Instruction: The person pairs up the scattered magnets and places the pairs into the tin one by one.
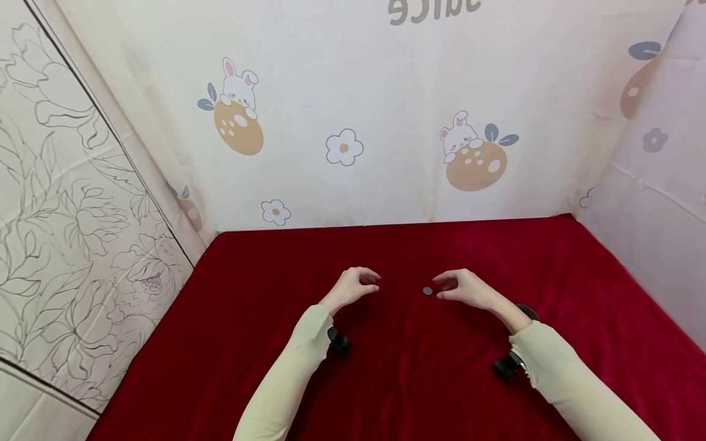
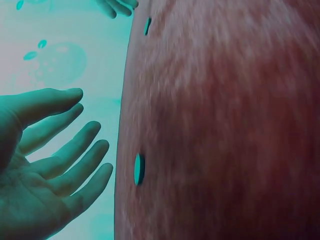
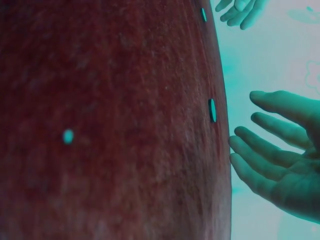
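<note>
A small dark grey round disc [image 1: 427,291] lies on the red cloth, just left of my right hand [image 1: 466,289]. That hand hovers with its fingers loosely bent and apart, holding nothing. My left hand [image 1: 351,286] floats over the cloth farther left, fingers relaxed, also holding nothing. In the left wrist view one disc [image 2: 139,169] lies beside the spread fingers, and a second is near the top edge. The right wrist view likewise has a disc [image 3: 212,110] near the fingertips and another farther off. From the head view only one disc is visible.
A red velvety cloth [image 1: 408,367] covers the table. Behind it hangs a pale curtain [image 1: 386,92] printed with rabbits and flowers; patterned panels stand left and right. A small pale spot [image 3: 68,136] shows on the cloth in the right wrist view. Both wrists wear black camera mounts.
</note>
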Demonstrator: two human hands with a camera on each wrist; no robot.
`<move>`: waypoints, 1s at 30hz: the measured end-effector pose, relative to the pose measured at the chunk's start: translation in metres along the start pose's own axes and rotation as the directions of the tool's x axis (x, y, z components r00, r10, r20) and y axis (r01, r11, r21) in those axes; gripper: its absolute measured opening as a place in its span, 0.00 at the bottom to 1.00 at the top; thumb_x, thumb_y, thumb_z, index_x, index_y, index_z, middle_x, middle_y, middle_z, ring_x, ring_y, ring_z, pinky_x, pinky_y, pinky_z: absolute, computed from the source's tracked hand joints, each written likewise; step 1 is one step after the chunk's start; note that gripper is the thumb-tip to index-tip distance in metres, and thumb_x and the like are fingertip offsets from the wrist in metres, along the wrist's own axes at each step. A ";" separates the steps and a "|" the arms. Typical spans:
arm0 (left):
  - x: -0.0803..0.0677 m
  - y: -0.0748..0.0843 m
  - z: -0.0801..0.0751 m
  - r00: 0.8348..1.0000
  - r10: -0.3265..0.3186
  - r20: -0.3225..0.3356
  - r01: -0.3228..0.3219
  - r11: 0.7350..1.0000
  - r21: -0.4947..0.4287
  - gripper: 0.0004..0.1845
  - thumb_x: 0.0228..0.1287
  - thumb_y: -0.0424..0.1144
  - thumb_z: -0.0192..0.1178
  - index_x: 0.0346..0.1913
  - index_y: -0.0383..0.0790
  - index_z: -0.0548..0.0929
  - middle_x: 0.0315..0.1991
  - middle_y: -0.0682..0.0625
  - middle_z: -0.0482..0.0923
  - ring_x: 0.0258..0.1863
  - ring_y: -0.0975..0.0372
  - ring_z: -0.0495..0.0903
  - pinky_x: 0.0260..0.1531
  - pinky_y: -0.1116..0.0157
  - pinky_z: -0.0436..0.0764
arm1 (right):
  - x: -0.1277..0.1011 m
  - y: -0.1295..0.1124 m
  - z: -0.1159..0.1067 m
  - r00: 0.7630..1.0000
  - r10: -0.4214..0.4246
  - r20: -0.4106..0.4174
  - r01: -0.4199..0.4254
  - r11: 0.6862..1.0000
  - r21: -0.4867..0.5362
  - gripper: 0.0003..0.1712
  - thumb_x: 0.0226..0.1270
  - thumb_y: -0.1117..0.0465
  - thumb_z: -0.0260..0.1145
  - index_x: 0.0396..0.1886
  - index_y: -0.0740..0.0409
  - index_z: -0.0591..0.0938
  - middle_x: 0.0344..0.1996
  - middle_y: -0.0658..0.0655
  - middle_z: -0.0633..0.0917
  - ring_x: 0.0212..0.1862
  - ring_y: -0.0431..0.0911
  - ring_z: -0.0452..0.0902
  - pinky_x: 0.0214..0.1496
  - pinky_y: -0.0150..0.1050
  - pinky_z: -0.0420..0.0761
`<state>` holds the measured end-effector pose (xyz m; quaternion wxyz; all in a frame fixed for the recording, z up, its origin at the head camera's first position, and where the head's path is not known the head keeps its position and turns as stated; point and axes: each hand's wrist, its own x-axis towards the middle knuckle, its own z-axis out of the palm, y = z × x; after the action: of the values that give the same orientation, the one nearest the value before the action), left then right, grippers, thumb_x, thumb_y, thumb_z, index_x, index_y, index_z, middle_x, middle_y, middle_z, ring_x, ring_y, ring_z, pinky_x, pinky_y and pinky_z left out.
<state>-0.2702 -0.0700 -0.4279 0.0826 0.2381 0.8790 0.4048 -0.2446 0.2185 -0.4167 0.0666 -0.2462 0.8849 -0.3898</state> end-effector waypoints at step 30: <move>0.004 -0.020 0.000 0.989 -0.142 0.039 0.135 0.982 0.134 0.10 0.52 0.29 0.62 0.39 0.31 0.79 0.37 0.43 0.77 0.36 0.57 0.76 0.36 0.65 0.75 | 0.033 0.009 0.020 0.999 0.033 0.006 -0.032 0.990 -0.136 0.14 0.44 0.72 0.67 0.34 0.75 0.80 0.28 0.62 0.81 0.30 0.49 0.75 0.31 0.36 0.75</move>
<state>-0.2804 -0.0792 -0.4427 0.1160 0.1910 0.9158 0.3337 -0.2704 0.1940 -0.4345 0.0595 -0.2372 0.9130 -0.3265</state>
